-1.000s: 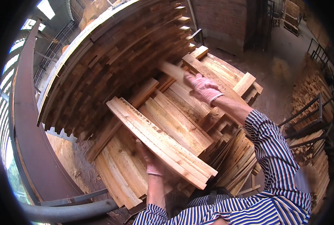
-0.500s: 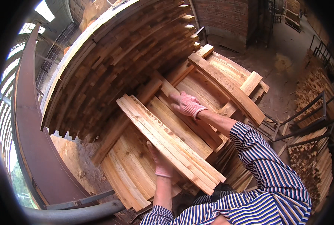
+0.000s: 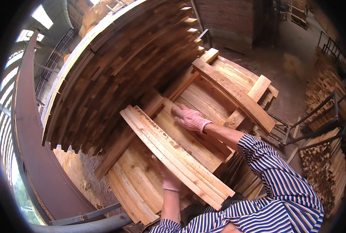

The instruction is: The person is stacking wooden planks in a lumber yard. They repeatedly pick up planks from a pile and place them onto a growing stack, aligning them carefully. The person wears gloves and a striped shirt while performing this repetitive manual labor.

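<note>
My left hand (image 3: 170, 178), in a pinkish knitted glove, grips the left side of a bundle of long pale wooden planks (image 3: 169, 149). Its fingers are partly hidden beneath the bundle, which lies slantwise with its near end by my body. My right hand (image 3: 192, 119), gloved the same way, reaches over a single wooden plank (image 3: 168, 108) just right of the bundle. The fingers bend over the plank near its far end, and their tips are partly hidden. More flat boards (image 3: 136, 182) lie under the bundle and to its left.
A tall stack of planks (image 3: 122, 73) rises just beyond my hands. Thick wooden crosspieces (image 3: 235, 95) lie over boards at the right. A brown metal beam (image 3: 33, 147) runs along the left, with a grey pipe (image 3: 83, 225) below. Metal frames (image 3: 316, 116) and piled wood strips (image 3: 320, 167) stand at far right.
My right hand has drawn slightly nearer, and the plank under it has shifted left toward the bundle. My left hand stays at the bundle's side. The view has tilted a little.
</note>
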Tool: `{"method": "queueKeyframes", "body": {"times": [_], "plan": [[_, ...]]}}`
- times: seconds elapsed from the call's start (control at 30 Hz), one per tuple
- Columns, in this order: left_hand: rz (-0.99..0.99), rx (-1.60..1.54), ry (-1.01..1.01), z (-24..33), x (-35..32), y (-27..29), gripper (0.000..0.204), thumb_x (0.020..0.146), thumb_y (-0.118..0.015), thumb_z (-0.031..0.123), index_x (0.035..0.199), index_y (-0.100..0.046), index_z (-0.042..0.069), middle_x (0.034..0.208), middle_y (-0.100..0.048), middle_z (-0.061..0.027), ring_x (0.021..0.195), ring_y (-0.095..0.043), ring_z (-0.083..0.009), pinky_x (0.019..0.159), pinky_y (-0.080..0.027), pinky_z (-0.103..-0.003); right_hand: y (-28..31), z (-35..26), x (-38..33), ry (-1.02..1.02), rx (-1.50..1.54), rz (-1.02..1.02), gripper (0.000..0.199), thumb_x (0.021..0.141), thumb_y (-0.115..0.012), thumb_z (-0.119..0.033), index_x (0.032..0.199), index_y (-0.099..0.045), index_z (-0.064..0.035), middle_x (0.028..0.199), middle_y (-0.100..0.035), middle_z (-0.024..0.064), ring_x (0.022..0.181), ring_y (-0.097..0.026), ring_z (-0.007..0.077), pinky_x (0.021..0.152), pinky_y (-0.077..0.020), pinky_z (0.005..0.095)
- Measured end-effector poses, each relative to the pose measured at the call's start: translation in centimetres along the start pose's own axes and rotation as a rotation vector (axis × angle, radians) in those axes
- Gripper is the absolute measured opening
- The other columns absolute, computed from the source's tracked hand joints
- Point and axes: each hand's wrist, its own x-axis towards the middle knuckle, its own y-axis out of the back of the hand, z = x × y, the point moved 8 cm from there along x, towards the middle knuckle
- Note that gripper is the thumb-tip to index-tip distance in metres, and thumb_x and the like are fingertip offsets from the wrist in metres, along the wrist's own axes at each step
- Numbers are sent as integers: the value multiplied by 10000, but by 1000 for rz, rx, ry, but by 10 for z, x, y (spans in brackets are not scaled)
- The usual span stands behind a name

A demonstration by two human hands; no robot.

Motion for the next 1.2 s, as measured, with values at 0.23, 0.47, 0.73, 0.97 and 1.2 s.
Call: {"method": "queueKeyframes", "body": {"times": [0.23, 0.47, 0.73, 0.97, 1.2], "plan": [[-69, 49, -75, 9, -6, 3, 894, 967, -321, 767, 1542, -298, 83, 1485, -425, -99, 1303, -460, -264, 1141, -347, -424, 152, 68, -18, -541, -70, 198, 725, 921, -664, -352, 1548, -366, -146, 1528, -409, 298, 1274, -564, 398, 1031, -495, 495], [-77, 255, 14, 10, -15, -39, 949, 951, -265, 806, 1572, -296, 90, 1549, -404, -93, 1388, -397, -268, 1214, -246, -438, 184, 122, -37, -588, -367, 89, 705, 867, -652, -254, 1531, -419, -290, 1321, -620, 240, 1205, -631, 322, 961, -530, 510], [-160, 21, -11, 5, -9, -24, 905, 959, -341, 770, 1517, -385, 59, 1450, -514, -105, 1297, -484, -298, 1161, -346, -453, 48, 13, 16, -284, -184, -115, 617, 950, -466, -518, 1445, -455, -150, 1117, -673, 297, 1038, -676, 436, 894, -534, 538], [-140, 26, -110, 17, -2, -61, 891, 967, -350, 757, 1509, -393, 51, 1382, -548, -86, 1247, -526, -252, 1122, -396, -430, 42, -40, -34, -187, -239, -51, 857, 1005, -341, -637, 1605, -173, -48, 1595, -277, 303, 1440, -369, 435, 1158, -344, 526], [17, -6, -247, 47, 4, -115, 814, 1003, -428, 645, 1565, -307, 69, 1519, -436, -130, 1364, -469, -278, 1150, -393, -422, 49, -118, -107, -125, 730, -340, 1067, 895, -664, -619, 1609, -148, -18, 1650, -216, 235, 1540, -186, 339, 1250, -180, 379]]}}
